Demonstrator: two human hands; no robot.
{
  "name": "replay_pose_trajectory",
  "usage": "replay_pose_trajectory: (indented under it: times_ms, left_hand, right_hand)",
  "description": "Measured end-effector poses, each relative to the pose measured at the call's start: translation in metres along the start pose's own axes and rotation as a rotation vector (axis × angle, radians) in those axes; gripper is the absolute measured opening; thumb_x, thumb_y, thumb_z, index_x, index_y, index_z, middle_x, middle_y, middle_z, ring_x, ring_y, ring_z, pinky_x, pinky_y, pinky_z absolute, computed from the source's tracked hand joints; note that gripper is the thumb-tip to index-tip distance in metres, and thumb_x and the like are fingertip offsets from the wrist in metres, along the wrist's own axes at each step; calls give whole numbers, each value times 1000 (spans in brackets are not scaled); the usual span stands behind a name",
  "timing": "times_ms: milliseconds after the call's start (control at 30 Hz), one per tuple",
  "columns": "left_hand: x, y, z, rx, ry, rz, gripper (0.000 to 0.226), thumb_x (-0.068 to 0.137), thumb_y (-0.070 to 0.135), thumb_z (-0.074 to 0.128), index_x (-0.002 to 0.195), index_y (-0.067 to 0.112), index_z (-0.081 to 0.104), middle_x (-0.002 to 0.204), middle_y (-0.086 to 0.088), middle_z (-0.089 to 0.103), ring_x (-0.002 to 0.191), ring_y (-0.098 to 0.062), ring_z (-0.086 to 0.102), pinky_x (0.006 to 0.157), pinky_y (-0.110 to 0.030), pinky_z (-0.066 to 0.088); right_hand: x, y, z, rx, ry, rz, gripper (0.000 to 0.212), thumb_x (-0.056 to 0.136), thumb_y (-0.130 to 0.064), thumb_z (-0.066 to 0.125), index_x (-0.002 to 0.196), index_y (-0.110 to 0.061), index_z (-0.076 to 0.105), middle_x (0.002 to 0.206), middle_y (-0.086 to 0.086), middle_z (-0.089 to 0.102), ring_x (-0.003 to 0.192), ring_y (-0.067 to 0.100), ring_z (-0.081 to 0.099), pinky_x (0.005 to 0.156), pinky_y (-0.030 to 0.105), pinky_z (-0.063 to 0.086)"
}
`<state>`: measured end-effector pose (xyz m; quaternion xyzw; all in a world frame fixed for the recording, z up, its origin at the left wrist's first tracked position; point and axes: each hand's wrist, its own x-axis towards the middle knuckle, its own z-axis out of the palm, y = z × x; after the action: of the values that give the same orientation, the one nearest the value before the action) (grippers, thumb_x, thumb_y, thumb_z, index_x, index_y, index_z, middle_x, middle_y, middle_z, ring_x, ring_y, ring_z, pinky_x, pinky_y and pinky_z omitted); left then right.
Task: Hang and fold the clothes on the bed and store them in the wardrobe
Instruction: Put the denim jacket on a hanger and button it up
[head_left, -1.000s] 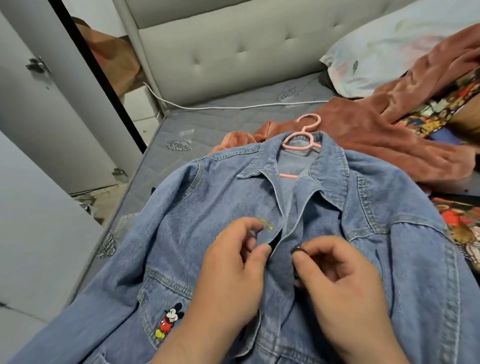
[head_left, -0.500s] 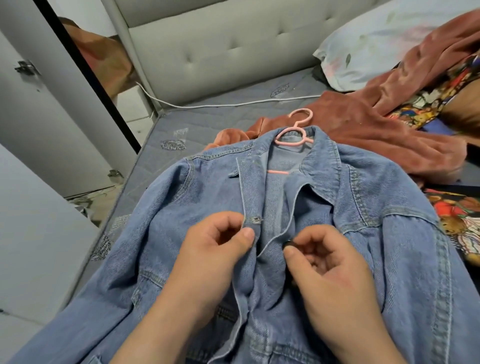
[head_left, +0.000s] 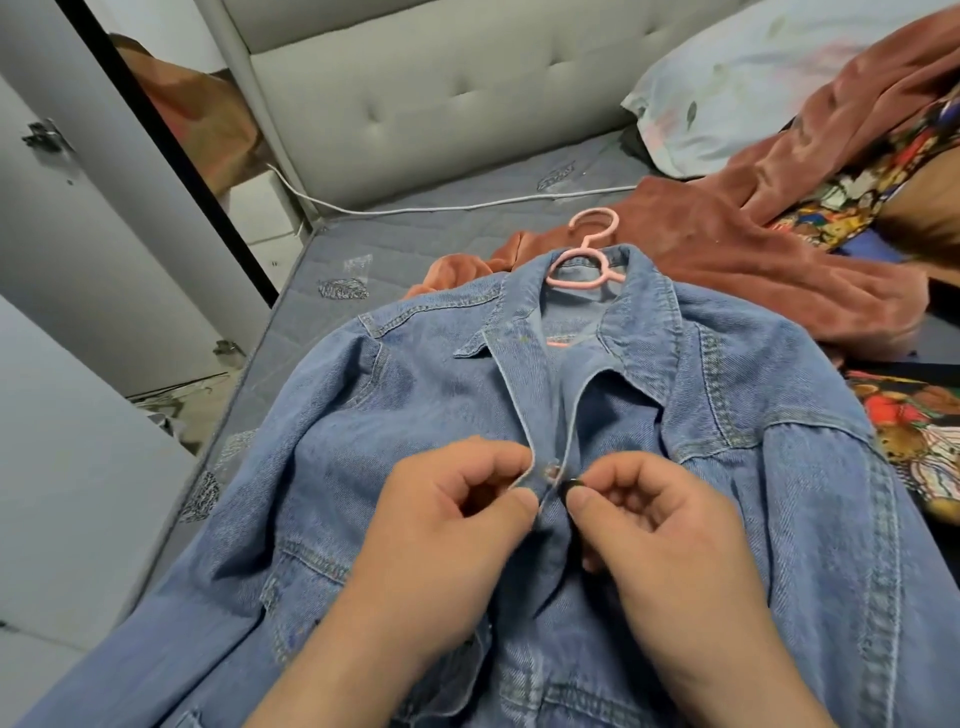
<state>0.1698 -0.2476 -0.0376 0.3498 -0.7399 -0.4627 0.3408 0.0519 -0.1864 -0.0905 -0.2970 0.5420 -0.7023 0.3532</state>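
Denim jacket (head_left: 415, 395) is being closed, left hand (head_left: 452, 525) pinching the buttonhole edge (head_left: 525, 467), right hand (head_left: 670, 551) pinching the metal button (head_left: 572, 484) at 3 o'clock, which stiff cloth may be pushing back out.

Blue denim jacket (head_left: 395, 426) on pink hanger (head_left: 584, 260), flat on bed (head_left: 426, 234), front edges meeting.

Half a second back the front edges of the denim jacket (head_left: 415, 405) sat apart. Left hand (head_left: 447, 519) and right hand (head_left: 660, 525) have since drawn them together, thumbs nearly meeting at the metal button (head_left: 551, 472). Opening under the collar narrowed to a slit.
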Motion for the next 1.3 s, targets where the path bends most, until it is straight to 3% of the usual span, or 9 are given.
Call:
replay_pose_trajectory:
  times_ms: [167,300,500,667,800,867,1100,1233,1300]
  left_hand:
    - [2,3,-9,-179,-43,-78,23,57,18,68,74,3,64,70,-9,52,71,-17,45,67,-33,37]
    - [3,3,-7,-24,-127,-120,15,67,14,60,68,20,73,61,3,53,62,-13,44,61,-26,34]
    - [3,-1,-5,309,-126,90,11,74,14,57,64,11,58,58,10,41,55,1,39,56,-14,30]
    - [1,7,-4,-160,-159,-235,27,73,10,53,76,19,78,60,1,65,49,-7,54,48,-18,45]
    - [5,9,-1,-98,-103,-335,23,85,-8,54,70,2,69,55,-6,66,41,-11,57,39,-20,46]
    - [7,9,1,-75,-78,-349,25,81,-6,58,63,9,68,51,-6,63,37,-11,56,37,-18,43]
    - [15,-2,5,275,-46,-192,16,73,7,73,64,14,63,48,6,57,40,-8,48,40,-23,42]
    - [16,-6,6,416,-7,-47,18,71,16,76,64,22,60,49,12,56,41,0,43,44,-15,37]
    - [14,-8,9,456,1,10,16,71,22,72,74,29,58,51,15,56,43,-1,45,45,-13,36]
  right_hand:
    - [-3,4,4,-291,-15,-10,18,78,-4,73,66,-16,66,62,4,65,50,7,52,52,21,47]
    - [-1,-4,1,7,-35,87,20,83,4,68,70,-11,67,56,1,61,48,9,56,47,20,50]
    - [-1,-6,-1,195,-46,106,23,82,7,66,69,-11,68,56,4,61,48,12,57,48,20,52]
    - [-1,-6,1,114,-57,57,29,79,7,70,74,-22,75,60,5,66,51,11,61,52,21,55]
    - [-2,-6,2,93,-80,50,36,79,11,69,75,-24,76,64,7,70,53,11,64,54,20,55]
    - [-1,-5,2,97,-83,55,31,80,13,67,72,-15,76,64,7,71,53,12,65,53,19,54]
    - [0,0,-1,80,-72,2,30,80,11,68,77,-17,77,70,7,73,59,9,64,59,16,52]
    - [-1,-2,-4,167,-130,18,16,71,-18,80,86,-23,77,83,10,75,78,18,70,77,28,57]
    - [-1,-3,-5,217,-155,41,26,60,-27,88,82,-20,78,81,11,75,74,16,69,72,24,57]
